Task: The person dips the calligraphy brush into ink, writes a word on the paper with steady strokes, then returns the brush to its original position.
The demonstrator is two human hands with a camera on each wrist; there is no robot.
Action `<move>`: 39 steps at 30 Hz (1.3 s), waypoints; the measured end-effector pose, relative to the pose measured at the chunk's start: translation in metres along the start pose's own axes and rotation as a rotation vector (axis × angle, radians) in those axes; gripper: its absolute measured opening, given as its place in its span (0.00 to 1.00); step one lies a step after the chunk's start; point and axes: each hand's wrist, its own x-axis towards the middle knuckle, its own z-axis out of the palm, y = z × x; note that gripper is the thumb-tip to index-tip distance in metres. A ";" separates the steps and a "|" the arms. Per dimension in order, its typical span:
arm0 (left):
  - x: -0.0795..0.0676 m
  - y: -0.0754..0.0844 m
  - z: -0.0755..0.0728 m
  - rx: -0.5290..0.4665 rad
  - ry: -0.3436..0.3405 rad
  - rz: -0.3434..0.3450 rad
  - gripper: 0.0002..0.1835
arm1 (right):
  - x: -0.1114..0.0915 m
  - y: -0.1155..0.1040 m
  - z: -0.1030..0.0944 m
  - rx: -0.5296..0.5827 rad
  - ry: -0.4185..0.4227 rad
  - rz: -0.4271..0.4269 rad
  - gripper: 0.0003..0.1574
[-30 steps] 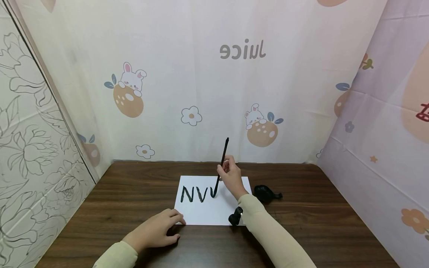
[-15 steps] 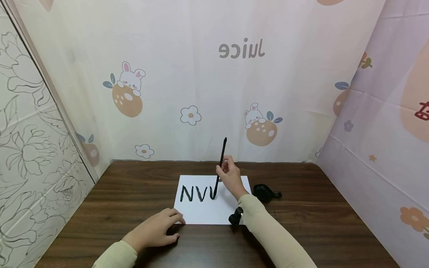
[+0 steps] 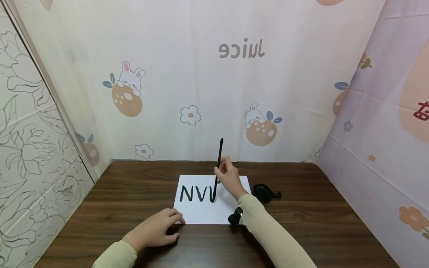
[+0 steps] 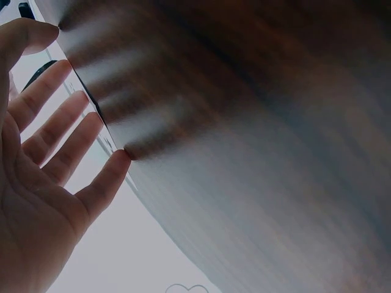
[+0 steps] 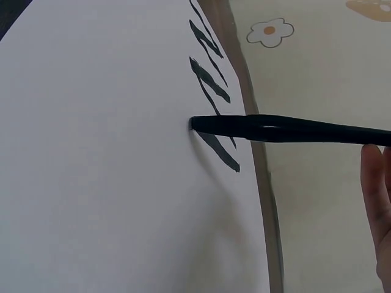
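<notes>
My right hand [image 3: 229,178] pinches a black brush pen [image 3: 219,158] between thumb and fingers, its shaft nearly upright. The pen's tip [image 5: 194,123] is on a sheet of white paper [image 3: 204,216], at the lower end of a slanted black stroke. To the left of that stroke stand thick black letters [image 3: 186,193] that read N and V. My left hand [image 3: 159,227] lies at the paper's near left corner with relaxed, spread fingers and the thumb on the table. In the left wrist view, its fingertips [image 4: 122,155] touch down along the paper's edge.
A black rounded object [image 3: 263,192] with a short neck lies just right of the paper. The dark wooden table [image 3: 315,212] ends at a printed curtain [image 3: 191,74] behind, with more cloth at both sides. A small black camera [image 3: 235,216] sits on my right wrist.
The brush pen's tip has moved slightly down the paper, lengthening the third letter's stroke. Its shaft now stands more upright, the top shifted left. The left hand stays put.
</notes>
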 end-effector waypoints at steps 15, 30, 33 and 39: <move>0.001 0.002 -0.001 0.007 -0.008 -0.001 0.16 | 0.002 -0.003 -0.005 -0.008 0.026 -0.052 0.13; 0.001 0.002 -0.001 0.010 -0.007 0.005 0.16 | 0.009 -0.004 -0.014 -0.060 0.107 -0.143 0.14; 0.001 0.001 0.000 0.014 -0.001 0.006 0.16 | 0.010 -0.004 -0.016 -0.059 0.118 -0.145 0.13; 0.001 0.000 0.000 0.018 -0.002 0.006 0.16 | 0.011 -0.003 -0.021 -0.078 0.146 -0.128 0.13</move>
